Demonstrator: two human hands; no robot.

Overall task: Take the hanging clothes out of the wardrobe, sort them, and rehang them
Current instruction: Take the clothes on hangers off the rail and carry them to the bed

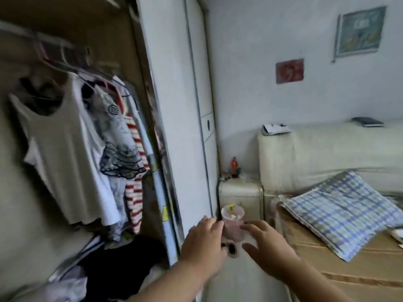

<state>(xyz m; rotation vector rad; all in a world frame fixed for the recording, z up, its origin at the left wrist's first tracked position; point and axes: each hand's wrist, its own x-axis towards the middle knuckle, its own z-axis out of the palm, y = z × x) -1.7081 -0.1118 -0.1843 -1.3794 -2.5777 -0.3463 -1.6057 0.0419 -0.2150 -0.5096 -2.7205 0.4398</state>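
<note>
Step in hand: the person is standing at the very start of the job, as I judge it; nothing is being carried and no garment is off the rail (54, 42) yet.
Clothes: the hanging clothes (65, 149) are crowding the left side of the open wardrobe (13, 192), with a white vest (61, 153) hanging in front, a grey patterned top (117, 138) behind it and a red-striped top (136, 192) further right.
Wardrobe floor: a dark pile (122, 262) is lying under the hanging row.
Left hand (202, 238): it is stretching forward at low height with the palm down and fingers straight and spread, gripping nothing.
Right hand (268, 247): it is reaching out beside the left one, fingers splayed and relaxed, also holding nothing.
Between the 2 hands: a pale cup (233, 223) is showing just past the fingertips; the frame is blurring here, so whether either hand is touching it cannot be told.
Distance to the clothes: both hands are hovering well apart from the garments, low and to their right, near the white sliding door (174, 105).
Next move: I judge that 1 hand is needing to rise leftward to the rail and take a hanger by its hook, while the other is gathering the cloth below.
Landing place: the bed (327, 280) on the right, with a checked pillow (340, 214) lying on it, is looking like the likely sorting surface.
</note>
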